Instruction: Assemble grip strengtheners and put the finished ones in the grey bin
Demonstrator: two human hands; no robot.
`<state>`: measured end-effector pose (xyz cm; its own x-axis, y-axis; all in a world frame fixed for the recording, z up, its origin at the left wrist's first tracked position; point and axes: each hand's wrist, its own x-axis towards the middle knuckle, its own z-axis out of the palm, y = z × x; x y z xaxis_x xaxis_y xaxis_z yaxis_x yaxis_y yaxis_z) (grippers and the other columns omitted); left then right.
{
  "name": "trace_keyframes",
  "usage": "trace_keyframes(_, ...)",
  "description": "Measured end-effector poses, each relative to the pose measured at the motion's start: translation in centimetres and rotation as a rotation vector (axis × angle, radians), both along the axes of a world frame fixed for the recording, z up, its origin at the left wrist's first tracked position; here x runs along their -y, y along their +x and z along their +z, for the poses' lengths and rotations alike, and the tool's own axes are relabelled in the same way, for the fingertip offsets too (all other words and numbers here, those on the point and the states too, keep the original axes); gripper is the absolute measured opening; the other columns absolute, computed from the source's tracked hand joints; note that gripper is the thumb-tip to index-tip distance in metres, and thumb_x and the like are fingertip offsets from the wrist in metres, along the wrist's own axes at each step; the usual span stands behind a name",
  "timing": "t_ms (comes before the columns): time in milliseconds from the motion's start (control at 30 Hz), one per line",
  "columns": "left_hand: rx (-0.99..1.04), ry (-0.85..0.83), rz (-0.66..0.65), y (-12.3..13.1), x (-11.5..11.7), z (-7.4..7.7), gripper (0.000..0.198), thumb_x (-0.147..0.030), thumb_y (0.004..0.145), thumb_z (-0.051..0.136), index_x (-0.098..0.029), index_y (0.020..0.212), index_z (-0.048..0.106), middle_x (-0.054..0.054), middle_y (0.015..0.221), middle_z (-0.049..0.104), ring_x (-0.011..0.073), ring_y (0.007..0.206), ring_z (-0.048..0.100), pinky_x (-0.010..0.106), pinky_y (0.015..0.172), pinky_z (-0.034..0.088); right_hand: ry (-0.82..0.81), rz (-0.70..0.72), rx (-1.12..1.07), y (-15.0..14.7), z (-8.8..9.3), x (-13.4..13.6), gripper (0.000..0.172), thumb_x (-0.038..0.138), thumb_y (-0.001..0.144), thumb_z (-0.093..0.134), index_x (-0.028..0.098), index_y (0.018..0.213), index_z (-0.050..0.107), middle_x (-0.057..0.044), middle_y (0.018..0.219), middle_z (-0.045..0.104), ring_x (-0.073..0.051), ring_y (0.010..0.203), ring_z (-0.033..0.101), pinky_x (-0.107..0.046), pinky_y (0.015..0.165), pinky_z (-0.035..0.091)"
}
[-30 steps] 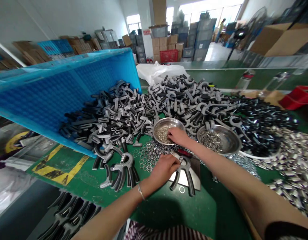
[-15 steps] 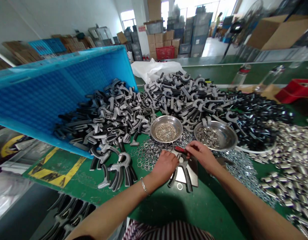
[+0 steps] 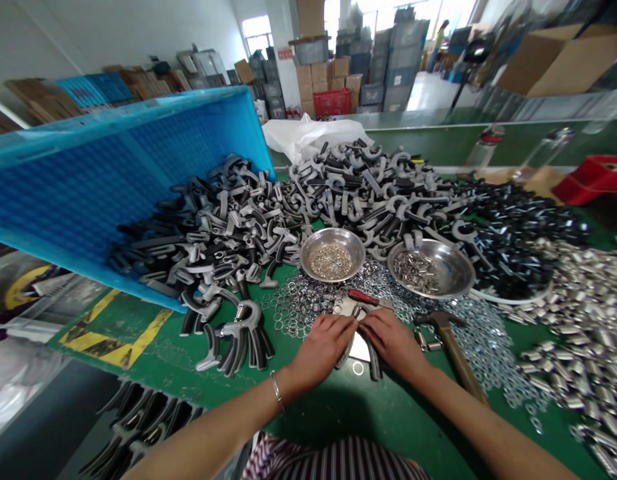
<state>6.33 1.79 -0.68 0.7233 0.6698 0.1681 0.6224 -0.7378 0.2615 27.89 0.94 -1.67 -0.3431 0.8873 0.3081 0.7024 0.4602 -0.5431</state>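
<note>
A plier-like tool with curved grey-and-black handles lies over a pale metal plate in front of me. My left hand is closed on the tool's left side, fingertips near its upper joint. From the other side my right hand grips it, thumb and fingers pinched close to the left fingertips. Whatever small part may sit between the fingertips is hidden. Just beyond the hands is a red-handled tool. Below the plate's edge a thin metal ring rests on the green table.
A hammer lies right of my right hand. Two steel bowls of small metal parts stand ahead, with loose rings around. Behind rises a heap of grey handles, spilling from a blue crate. Metal cylinders lie right.
My right hand has let go of the red-handled tool, which now lies on the plate, and has moved down onto the plier-like tool. The hammer has come into fuller view.
</note>
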Motion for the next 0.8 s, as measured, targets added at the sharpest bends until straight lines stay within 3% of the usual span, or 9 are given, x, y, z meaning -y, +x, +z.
trace_keyframes(100, 0.070, -0.115, 0.107, 0.1, 0.1, -0.2, 0.049, -0.013, 0.095, 0.046, -0.027, 0.142, 0.046, 0.007, 0.138, 0.054, 0.0232, 0.126, 0.045, 0.041, 0.105, 0.037, 0.022, 0.002, 0.048, 0.0, -0.2, -0.1, 0.023, 0.027, 0.100, 0.043, 0.024, 0.106, 0.066, -0.010, 0.103, 0.066, -0.025, 0.100, 0.059, -0.040, 0.088, 0.050)
trace_keyframes(200, 0.092, -0.155, 0.130, 0.3, 0.0, -0.3, 0.049, -0.012, 0.094, 0.046, -0.028, 0.140, 0.048, 0.007, 0.138, 0.054, 0.0238, 0.125, 0.045, 0.043, 0.105, 0.038, 0.051, 0.023, 0.127, 0.1, -0.2, -0.2, 0.025, 0.026, 0.100, 0.042, 0.022, 0.106, 0.066, -0.010, 0.103, 0.067, -0.024, 0.098, 0.059, -0.038, 0.087, 0.051)
trace_keyframes(367, 0.028, -0.042, 0.066, 0.1, 0.0, 0.0, 0.045, -0.017, 0.098, 0.043, -0.024, 0.142, 0.046, 0.008, 0.140, 0.053, 0.0242, 0.127, 0.045, 0.042, 0.106, 0.036, 0.118, 0.129, 0.337, 0.5, -0.1, -0.1, 0.025, 0.016, 0.097, 0.044, 0.017, 0.110, 0.066, -0.012, 0.105, 0.068, -0.026, 0.095, 0.060, -0.038, 0.084, 0.054)
trace_keyframes(567, -0.123, 0.144, -0.054, 0.1, 0.0, 0.6, 0.041, -0.021, 0.101, 0.039, -0.014, 0.142, 0.044, 0.011, 0.141, 0.054, 0.0246, 0.127, 0.047, 0.042, 0.111, 0.032, 0.233, 0.188, 0.603, 1.4, -0.2, 2.0, 0.055, -0.001, 0.085, 0.040, 0.009, 0.139, 0.047, -0.018, 0.131, 0.061, -0.030, 0.108, 0.060, -0.044, 0.089, 0.058)
trace_keyframes(700, -0.134, 0.160, -0.038, 0.5, 0.2, 0.4, 0.042, -0.020, 0.101, 0.039, -0.013, 0.142, 0.043, 0.012, 0.142, 0.053, 0.0247, 0.128, 0.047, 0.042, 0.110, 0.034, 0.214, 0.144, 0.666, 0.6, -0.5, 3.1, 0.063, -0.002, 0.081, 0.039, 0.007, 0.143, 0.041, -0.023, 0.140, 0.054, -0.032, 0.109, 0.061, -0.046, 0.091, 0.058)
trace_keyframes(800, -0.068, 0.083, 0.032, 0.7, 0.5, 0.2, 0.041, -0.020, 0.100, 0.041, -0.018, 0.140, 0.047, 0.009, 0.140, 0.055, 0.0255, 0.125, 0.048, 0.044, 0.106, 0.038, 0.158, 0.132, 0.626, 0.4, -0.2, 2.9, 0.063, -0.003, 0.081, 0.038, 0.007, 0.144, 0.041, -0.023, 0.141, 0.053, -0.032, 0.112, 0.061, -0.046, 0.095, 0.055)
